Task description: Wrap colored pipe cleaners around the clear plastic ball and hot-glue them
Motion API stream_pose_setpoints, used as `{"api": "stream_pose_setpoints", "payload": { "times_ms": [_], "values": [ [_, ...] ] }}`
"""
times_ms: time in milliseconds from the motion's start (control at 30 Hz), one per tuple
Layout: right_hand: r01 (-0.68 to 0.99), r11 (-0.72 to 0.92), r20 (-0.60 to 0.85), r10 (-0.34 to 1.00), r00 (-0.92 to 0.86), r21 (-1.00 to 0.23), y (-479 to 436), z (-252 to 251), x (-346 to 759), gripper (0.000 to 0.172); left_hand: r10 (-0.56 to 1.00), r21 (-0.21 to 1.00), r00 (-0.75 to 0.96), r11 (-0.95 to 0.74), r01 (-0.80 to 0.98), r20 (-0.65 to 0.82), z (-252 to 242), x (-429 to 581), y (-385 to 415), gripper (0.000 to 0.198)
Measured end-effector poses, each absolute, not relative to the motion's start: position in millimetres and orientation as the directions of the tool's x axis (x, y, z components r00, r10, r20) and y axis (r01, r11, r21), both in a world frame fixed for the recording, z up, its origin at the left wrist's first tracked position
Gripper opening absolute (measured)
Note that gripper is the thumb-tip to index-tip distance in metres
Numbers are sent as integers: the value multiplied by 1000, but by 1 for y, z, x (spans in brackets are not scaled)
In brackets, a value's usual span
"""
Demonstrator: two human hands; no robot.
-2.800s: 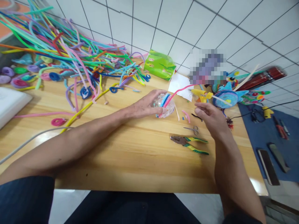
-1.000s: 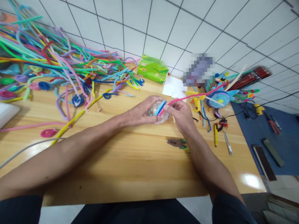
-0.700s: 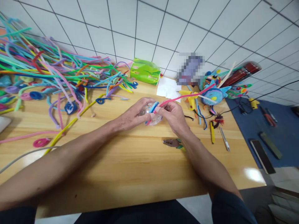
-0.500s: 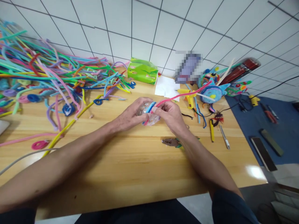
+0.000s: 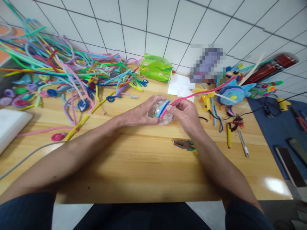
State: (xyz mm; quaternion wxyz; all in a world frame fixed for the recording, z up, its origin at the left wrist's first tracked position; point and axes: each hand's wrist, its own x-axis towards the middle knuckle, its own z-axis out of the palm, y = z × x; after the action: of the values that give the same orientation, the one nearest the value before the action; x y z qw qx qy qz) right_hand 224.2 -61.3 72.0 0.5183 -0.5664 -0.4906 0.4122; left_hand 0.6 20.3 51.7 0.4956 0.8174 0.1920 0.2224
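Note:
My left hand point(image 5: 150, 111) is closed around a clear, rounded plastic piece point(image 5: 154, 110), possibly a ball or bottle part. Blue pipe cleaner point(image 5: 163, 108) bands run across its middle. Against them lies a pink pipe cleaner point(image 5: 206, 91), pinched between the thumb and fingers of my right hand point(image 5: 183, 113). Its long free end stretches up to the right, over a yellow glue gun point(image 5: 205, 99). Below my right wrist, pliers point(image 5: 183, 144) with green and yellow handles rest on the table.
Many coloured pipe cleaners point(image 5: 79, 73) are heaped at the left, beside a white box-like object point(image 5: 11, 127). A green tissue pack point(image 5: 155, 68) and white paper point(image 5: 181, 85) lie at the back. On the right are a blue fish craft point(image 5: 231, 95), a yellow cutter point(image 5: 229, 135) and a pen point(image 5: 243, 143).
The view has shifted, so most things appear farther right. Both hands keep their holds; the plastic piece has turned slightly and shows more of its clear side and the pink strand beside the blue.

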Motion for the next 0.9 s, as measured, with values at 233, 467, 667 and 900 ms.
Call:
{"api": "stream_pose_setpoints", "payload": {
  "times_ms": [233, 467, 667, 900],
  "values": [
    [149, 52, 78, 981, 175, -987, -61, 70, 226, 31, 509, 906, 836, -422, 33, 206, 51, 1, 22, 76],
    [109, 59, 79, 979, 188, -992, -59, 70, 225, 38, 465, 876, 848, -483, 3, 254, 41, 1, 33, 96],
    [122, 74, 95, 980, 175, -990, -58, 66, 227, 35, 456, 861, 842, -507, -23, 290, 36, 4, 34, 92],
    [121, 90, 111, 978, 176, -988, -57, 64, 228, 31, 423, 846, 861, -533, -16, 283, 40, 1, 33, 98]
  ]
}}
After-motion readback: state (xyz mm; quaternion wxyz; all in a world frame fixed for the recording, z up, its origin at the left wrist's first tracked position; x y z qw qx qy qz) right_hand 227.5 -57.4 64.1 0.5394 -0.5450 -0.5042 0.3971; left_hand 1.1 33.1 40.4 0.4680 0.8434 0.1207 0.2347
